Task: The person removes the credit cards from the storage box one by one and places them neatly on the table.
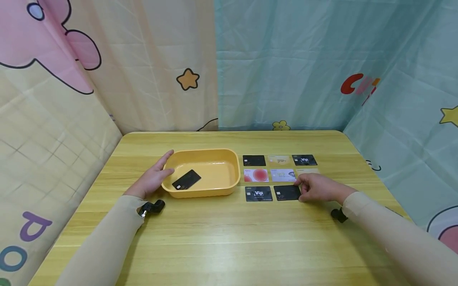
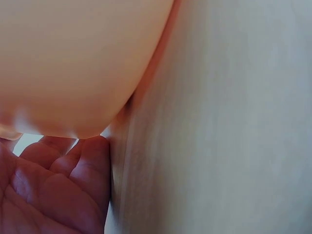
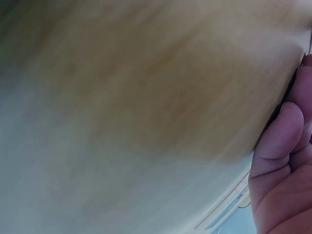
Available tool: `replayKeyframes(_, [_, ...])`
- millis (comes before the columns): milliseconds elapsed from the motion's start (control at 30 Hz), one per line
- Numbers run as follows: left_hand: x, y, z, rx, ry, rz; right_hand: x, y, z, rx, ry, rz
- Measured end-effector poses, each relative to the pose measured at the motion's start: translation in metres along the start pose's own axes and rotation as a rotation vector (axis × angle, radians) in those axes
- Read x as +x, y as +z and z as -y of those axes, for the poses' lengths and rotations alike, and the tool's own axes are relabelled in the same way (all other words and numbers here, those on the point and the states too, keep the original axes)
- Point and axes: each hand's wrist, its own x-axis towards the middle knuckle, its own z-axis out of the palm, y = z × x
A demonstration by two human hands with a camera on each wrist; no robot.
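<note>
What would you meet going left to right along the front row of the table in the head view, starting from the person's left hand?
left hand → yellow tray with a black card inside → black VIP card → plain black card → right hand, touching that last card.

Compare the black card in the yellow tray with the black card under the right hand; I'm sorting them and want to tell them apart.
The card in the tray lies slanted inside the yellow tray; the card by the right hand lies square on the table in the grid of cards. The tray card is untouched, though the left hand rests on the tray's side; the table card has the right hand at its edge. Both are black and look alike in size.
</note>
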Motion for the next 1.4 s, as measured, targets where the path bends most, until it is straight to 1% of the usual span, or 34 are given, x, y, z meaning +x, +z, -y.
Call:
replayKeyframes(300, [0.0002,-0.0007,-0.0009,0.007,0.015,0.002,-0.001,-0.0008,0.0017,0.011,0.015,0.005])
replayKeyframes(467, [0.0004,0.0002,-0.0004,-0.011,-0.002,0.008,-0.0012,-0.0015,0.0022,0.021,0.009,0.007])
replayKeyframes(667, [0.0005,0.0006,-0.0006,-0.008,-0.013,0.005,-0.001,-0.0019,0.0023,0.019,0.015,0.007])
replayKeyframes(1400, [0.0007,-0.0001,0.0015,-0.003,0.012,-0.001,-0.0016,-0.0004,0.0036,0.005,0.014,0.003])
